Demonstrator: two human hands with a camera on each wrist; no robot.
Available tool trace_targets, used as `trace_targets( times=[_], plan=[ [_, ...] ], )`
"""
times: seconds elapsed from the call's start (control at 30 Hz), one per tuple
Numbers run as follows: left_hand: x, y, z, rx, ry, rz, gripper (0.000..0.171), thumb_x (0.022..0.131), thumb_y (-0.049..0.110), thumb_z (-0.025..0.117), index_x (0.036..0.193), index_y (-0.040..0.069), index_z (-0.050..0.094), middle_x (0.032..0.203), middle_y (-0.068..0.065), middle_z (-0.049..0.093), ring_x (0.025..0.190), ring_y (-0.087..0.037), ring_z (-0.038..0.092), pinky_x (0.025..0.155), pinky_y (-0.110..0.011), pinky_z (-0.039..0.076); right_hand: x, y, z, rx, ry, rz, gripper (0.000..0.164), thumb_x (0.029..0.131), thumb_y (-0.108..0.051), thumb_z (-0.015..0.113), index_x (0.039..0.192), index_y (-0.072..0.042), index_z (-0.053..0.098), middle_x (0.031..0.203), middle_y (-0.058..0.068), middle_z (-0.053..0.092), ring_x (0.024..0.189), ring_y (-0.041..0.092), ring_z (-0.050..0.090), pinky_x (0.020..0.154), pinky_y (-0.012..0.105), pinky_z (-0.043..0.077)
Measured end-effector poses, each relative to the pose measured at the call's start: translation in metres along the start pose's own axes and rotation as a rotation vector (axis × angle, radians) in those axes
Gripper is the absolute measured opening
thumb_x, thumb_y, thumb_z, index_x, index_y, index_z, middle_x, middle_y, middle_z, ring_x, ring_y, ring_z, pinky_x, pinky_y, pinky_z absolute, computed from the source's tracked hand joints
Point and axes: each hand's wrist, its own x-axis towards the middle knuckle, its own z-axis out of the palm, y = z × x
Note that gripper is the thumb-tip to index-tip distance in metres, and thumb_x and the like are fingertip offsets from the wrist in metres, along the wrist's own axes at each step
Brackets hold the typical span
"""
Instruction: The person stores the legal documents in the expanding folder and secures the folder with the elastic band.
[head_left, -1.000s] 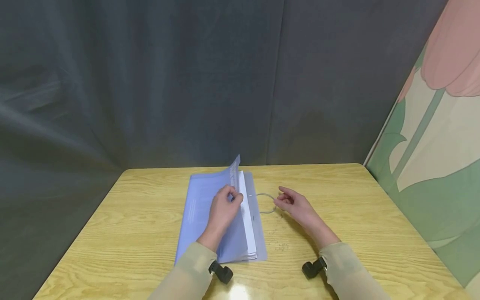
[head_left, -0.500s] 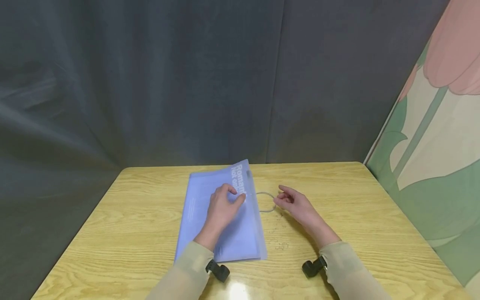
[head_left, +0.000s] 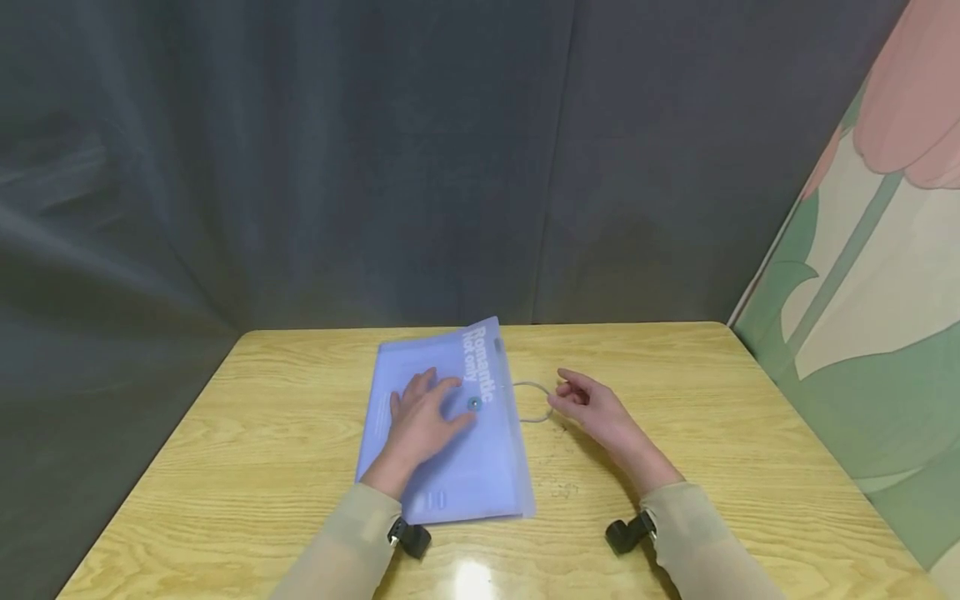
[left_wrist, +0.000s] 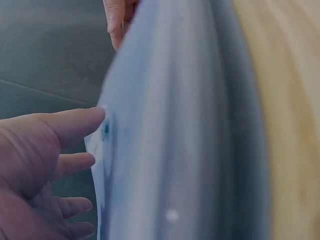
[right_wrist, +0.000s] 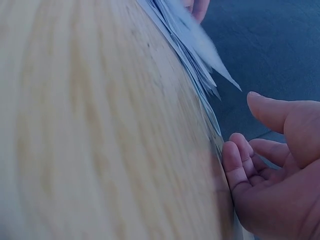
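A translucent blue document folder (head_left: 480, 467) lies on the table, its flap lowered across the front, with white lettering and a round snap button (head_left: 474, 403). My left hand (head_left: 422, 425) is spread over the folder, thumb tip beside the button; whether it touches the plastic is unclear. The left wrist view shows the thumb and fingers (left_wrist: 75, 125) apart from one another. A thin grey cord loop (head_left: 534, 385) juts from the folder's right edge. Beside the loop's end rests my right hand (head_left: 596, 417), loosely bent; the right wrist view shows nothing between its thumb and fingers.
The folder stands on a light wood-grain table (head_left: 285, 433). Dark curtain (head_left: 405, 167) hangs directly behind the far edge, and a flower-patterned panel (head_left: 862, 350) borders the right side. Small dark marks (head_left: 562, 490) dot the wood right of the folder.
The raised flap has come down to the right, covering the white papers. My left hand has let go of it and moved left with its fingers spreading. My right hand stays put.
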Motion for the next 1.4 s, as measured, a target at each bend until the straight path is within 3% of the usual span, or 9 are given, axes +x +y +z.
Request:
trace_targets(
  times=[0.3, 0.63, 0.83, 1.1, 1.4],
  plan=[
    [0.0, -0.002, 0.005, 0.101, -0.081, 0.019, 0.069, 0.092, 0.044, 0.088, 0.15, 0.014, 0.067, 0.171, -0.028, 0.038, 0.159, -0.055, 0.028, 0.121, -0.084, 0.009, -0.002, 0.001, -0.005, 0.01, -0.005, 0.013, 0.07, 0.108, -0.019, 0.073, 0.166, 0.004, 0.04, 0.144, 0.022, 0.058, 0.124, 0.03, 0.057, 0.092, 0.022, 0.051],
    [-0.001, -0.003, 0.007, 0.134, -0.133, -0.007, 0.075, 0.091, 0.048, 0.087, 0.155, 0.016, 0.063, 0.172, -0.025, 0.038, 0.16, -0.054, 0.026, 0.123, -0.081, 0.006, -0.005, 0.0, -0.005, 0.037, -0.035, -0.019, 0.073, 0.106, -0.011, 0.075, 0.164, 0.01, 0.037, 0.15, 0.028, 0.052, 0.128, 0.036, 0.057, 0.09, 0.019, 0.052],
    [-0.001, -0.002, 0.006, 0.139, -0.16, -0.006, 0.076, 0.094, 0.05, 0.084, 0.158, 0.016, 0.06, 0.173, -0.025, 0.037, 0.161, -0.054, 0.024, 0.123, -0.081, 0.005, -0.005, 0.001, -0.007, -0.01, -0.041, -0.009, 0.073, 0.104, -0.008, 0.076, 0.164, 0.01, 0.039, 0.151, 0.028, 0.052, 0.133, 0.04, 0.054, 0.091, 0.022, 0.052],
    [-0.002, -0.001, 0.005, 0.141, -0.164, -0.003, 0.076, 0.094, 0.05, 0.084, 0.158, 0.016, 0.06, 0.173, -0.025, 0.037, 0.161, -0.054, 0.024, 0.123, -0.081, 0.006, -0.002, -0.004, -0.011, -0.103, -0.079, 0.01, 0.066, 0.103, -0.012, 0.078, 0.157, 0.012, 0.049, 0.14, 0.025, 0.059, 0.126, 0.036, 0.055, 0.097, 0.036, 0.051],
    [0.0, -0.003, 0.004, 0.14, -0.168, 0.0, 0.077, 0.094, 0.051, 0.084, 0.158, 0.016, 0.06, 0.173, -0.024, 0.037, 0.162, -0.053, 0.023, 0.124, -0.08, 0.005, 0.002, -0.006, -0.011, -0.178, -0.094, -0.039, 0.056, 0.095, 0.0, 0.08, 0.145, 0.015, 0.059, 0.136, 0.027, 0.058, 0.118, 0.036, 0.056, 0.095, 0.036, 0.051]
  ],
)
